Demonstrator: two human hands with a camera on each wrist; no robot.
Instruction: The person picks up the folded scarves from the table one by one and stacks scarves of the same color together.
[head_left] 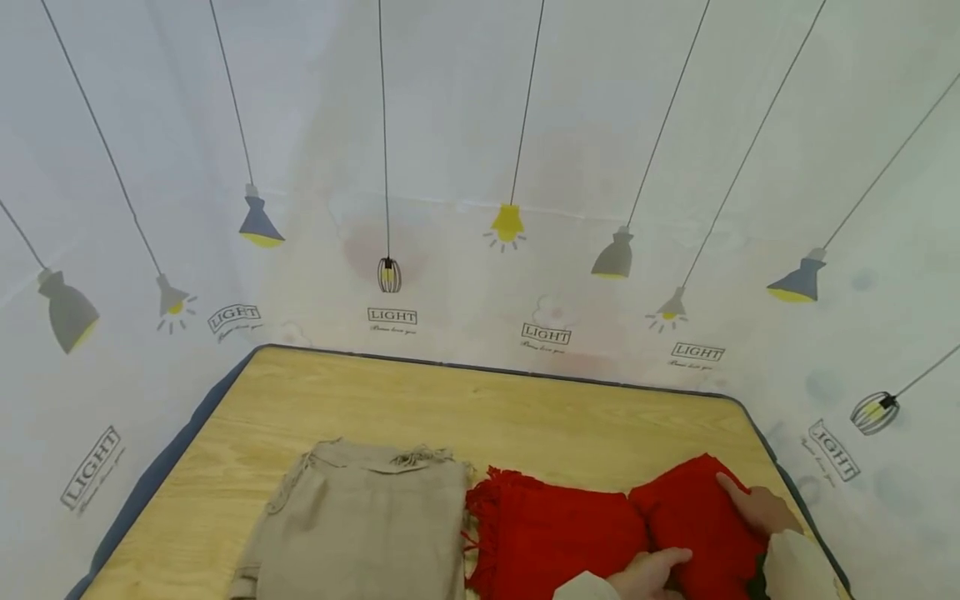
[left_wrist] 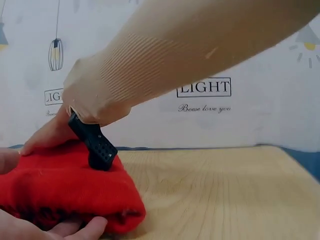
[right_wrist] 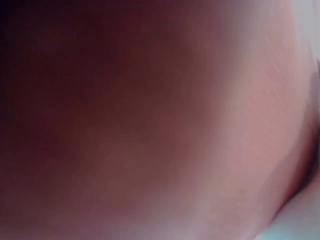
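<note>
A red fringed scarf [head_left: 570, 527] lies folded on the table, its right part bunched up into a thicker fold. My right hand [head_left: 761, 507] grips that fold from the far right, thumb on top and the other fingers hidden behind the cloth. At its near side is my left hand [head_left: 647, 575]. In the left wrist view, the left fingers [left_wrist: 92, 230] reach under the fold of the red cloth [left_wrist: 75, 187], with the thumb above. The right hand [left_wrist: 50, 134] lies over the top there. Blurred skin fills most of the right wrist view.
A beige fringed scarf [head_left: 375, 525] lies folded to the left of the red one. Both are on a wood-patterned table [head_left: 450, 396] with a dark blue border [head_left: 180, 454]. Behind it hangs a pale backdrop [head_left: 450, 150] printed with lamps.
</note>
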